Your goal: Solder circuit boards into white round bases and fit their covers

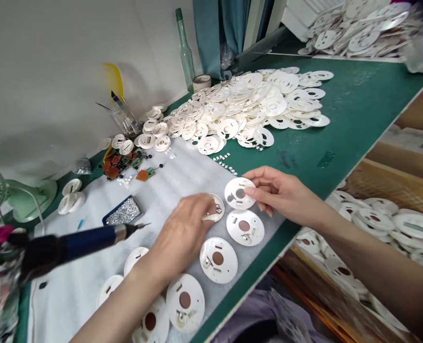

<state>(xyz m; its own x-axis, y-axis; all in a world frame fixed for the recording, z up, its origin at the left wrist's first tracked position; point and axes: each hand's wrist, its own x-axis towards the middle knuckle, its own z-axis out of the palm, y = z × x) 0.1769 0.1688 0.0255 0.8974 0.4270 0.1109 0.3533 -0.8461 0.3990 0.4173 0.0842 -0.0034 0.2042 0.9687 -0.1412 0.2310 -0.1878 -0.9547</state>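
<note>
Fingers (pixel 250 191) of the right hand (pixel 284 195) pinching a white plastic disc (pixel 237 194) by its edge above the foam sheet (pixel 154 190), left hand (pixel 182 233) curling over a second disc (pixel 218 202), a light edge grip seeming best

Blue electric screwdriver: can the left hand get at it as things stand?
Likely yes. The left hand is close to the screwdriver, whose tip points toward it, and nothing seems to stand between them. The hand is on a disc, though, and would have to leave it.
</note>
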